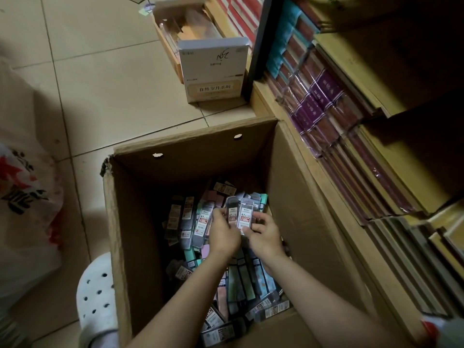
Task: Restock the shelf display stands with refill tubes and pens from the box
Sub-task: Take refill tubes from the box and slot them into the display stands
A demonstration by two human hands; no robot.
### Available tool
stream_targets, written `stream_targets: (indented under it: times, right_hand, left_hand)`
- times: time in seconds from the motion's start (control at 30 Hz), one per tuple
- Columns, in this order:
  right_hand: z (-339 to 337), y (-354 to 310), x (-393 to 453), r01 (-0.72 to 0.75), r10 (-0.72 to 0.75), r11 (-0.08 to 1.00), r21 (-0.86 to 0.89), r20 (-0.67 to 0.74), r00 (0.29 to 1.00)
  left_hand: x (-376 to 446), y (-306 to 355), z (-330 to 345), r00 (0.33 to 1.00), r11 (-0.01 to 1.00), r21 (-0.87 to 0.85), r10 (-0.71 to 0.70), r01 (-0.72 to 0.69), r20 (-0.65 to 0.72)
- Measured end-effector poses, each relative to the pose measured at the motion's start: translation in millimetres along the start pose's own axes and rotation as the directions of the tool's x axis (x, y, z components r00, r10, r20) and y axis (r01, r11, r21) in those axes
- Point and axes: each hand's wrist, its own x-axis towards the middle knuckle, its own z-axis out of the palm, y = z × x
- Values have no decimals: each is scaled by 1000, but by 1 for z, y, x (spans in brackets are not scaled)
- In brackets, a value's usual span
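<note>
Corrugated cardboard box [125, 222] (flat refill tubes [244, 217])

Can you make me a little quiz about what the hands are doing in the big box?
1. True or false: both hands are down inside the cardboard box.
2. What do the left hand and right hand hold between them? A) a book B) refill tubes C) a shoe
3. Fill in: the white display box stands on the ____ beside the shelf.

Key:
1. True. Both arms reach in over the pile of packs.
2. B. The fingers pinch a few small labelled tubes, held up above the pile.
3. Floor. It stands on the tiles beyond the cardboard box.
</note>
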Motion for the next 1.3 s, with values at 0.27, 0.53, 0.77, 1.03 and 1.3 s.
stream_targets:
  times: [0.27, 0.53, 0.77, 1.03, 1.3]
  right_hand:
    - [-7, -12, 3, 188, -223, 922, -337, -68, 972]
    - [-5, -8, 19, 170, -213, 795, -583, -6, 977]
    - [-6, -18, 23, 122, -183, 917, -381, -129, 975]
    - [-23, -57, -44, 377, -387, 922, -92, -275, 880]
    - [-72, -163, -111, 646, -654, 756, -106, -78, 752]
  left_hand:
    - [8, 3, -2, 996, 966, -247, -67, 79, 54]
    - [22, 1, -9, 996, 961, -264, -84, 86, 22]
    - [23, 10, -20, 998, 979, -196, -55, 57, 16]
    - [15, 84, -53, 959, 993, 95, 36, -65, 280]
    - [-41, 238, -98, 828, 862, 268, 257, -430, 499]
